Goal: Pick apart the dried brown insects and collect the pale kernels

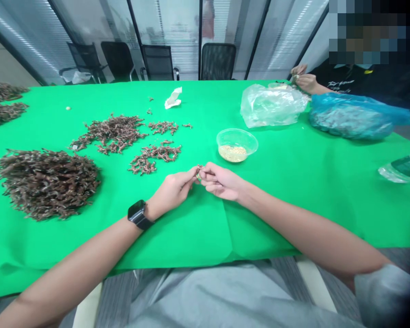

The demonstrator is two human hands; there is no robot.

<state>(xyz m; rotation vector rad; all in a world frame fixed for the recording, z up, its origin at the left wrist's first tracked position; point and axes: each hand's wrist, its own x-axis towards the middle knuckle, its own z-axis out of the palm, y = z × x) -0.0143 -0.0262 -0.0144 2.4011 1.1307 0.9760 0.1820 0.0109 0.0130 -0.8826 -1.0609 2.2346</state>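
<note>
Well left of the grip, a heap of dried brown sprigs is lying on the green cloth — the left hand and right hand are closing on a tiny speckled piece, mostly hidden by their fingertips — while a clear plastic bowl of pale grains is sitting just beyond them.

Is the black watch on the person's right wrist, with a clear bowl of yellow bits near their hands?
No, the black watch is on the left wrist, as the head view shows. The clear bowl of yellow bits is as you said.
</note>
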